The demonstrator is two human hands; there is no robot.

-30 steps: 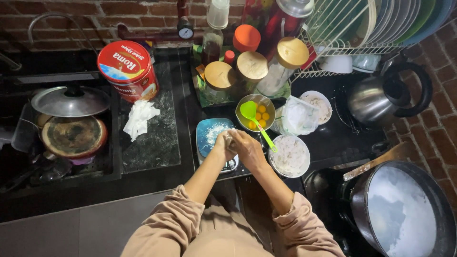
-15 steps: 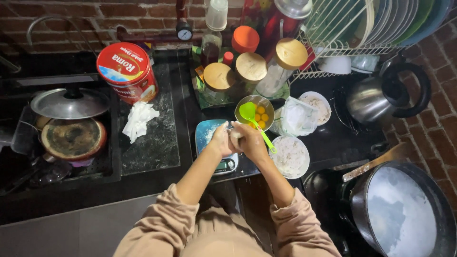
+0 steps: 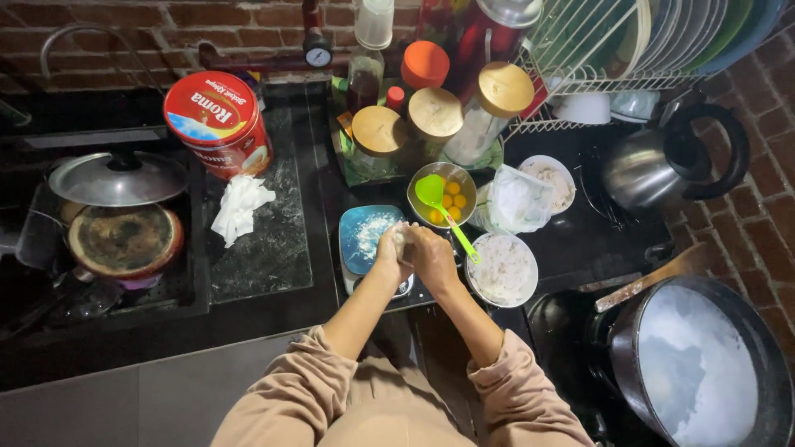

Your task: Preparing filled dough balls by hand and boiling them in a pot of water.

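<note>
Around the blue plate, dusted white with flour, the counter was crowded. Behind it stood jars with round wooden lids and an orange-capped jar; to its right sat a small metal bowl of yellow balls with a green plastic spoon leaning over the rim, then a crumpled clear bag and a white plate of flour. Left of the plate lay a crumpled white tissue on a dark stone slab, with a red round tin behind it. Further left, a shiny metal lid rested beside a scorched pan. Far right of the plate stood a steel kettle and a large black wok coated white.

I saw my left hand and right hand pressed together just over the plate's right edge, fingers curled around a small pale lump of dough. It was mostly hidden between the palms; its shape I could not tell.
</note>
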